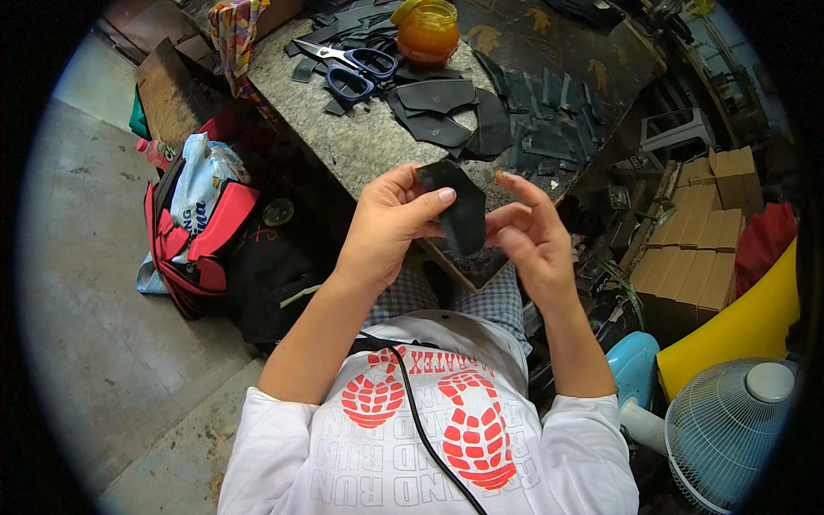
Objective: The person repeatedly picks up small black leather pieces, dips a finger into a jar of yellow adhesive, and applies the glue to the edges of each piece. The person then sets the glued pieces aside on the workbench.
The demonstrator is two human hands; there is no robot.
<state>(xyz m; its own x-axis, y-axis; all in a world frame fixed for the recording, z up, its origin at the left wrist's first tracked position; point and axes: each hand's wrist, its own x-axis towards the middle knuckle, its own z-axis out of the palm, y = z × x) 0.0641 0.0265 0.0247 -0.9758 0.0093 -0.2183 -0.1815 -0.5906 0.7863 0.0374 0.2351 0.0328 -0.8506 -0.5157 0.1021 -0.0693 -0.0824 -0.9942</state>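
In my left hand (393,219) I pinch a thin, flat black cut piece (463,210) with angled edges, possibly leather or synthetic sheet. The thumb lies on its face and the fingers are behind it. My right hand (534,236) is beside the piece's right edge, fingers apart, the index finger raised with a yellowish-brown smear on its tip. Its lower fingertips come close to the edge; whether they touch it I cannot tell. Beyond my hands, more black cut pieces (438,96) lie overlapping on the worktable (343,142), near blue-handled scissors (348,69) lying open.
An open jar of amber substance (427,36) stands at the table's far side. Narrow dark strips (549,120) lie to the right. Stacked brown cardboard boxes (695,240) and a white fan (730,429) are at right; a red-and-black bag (219,227) sits at left.
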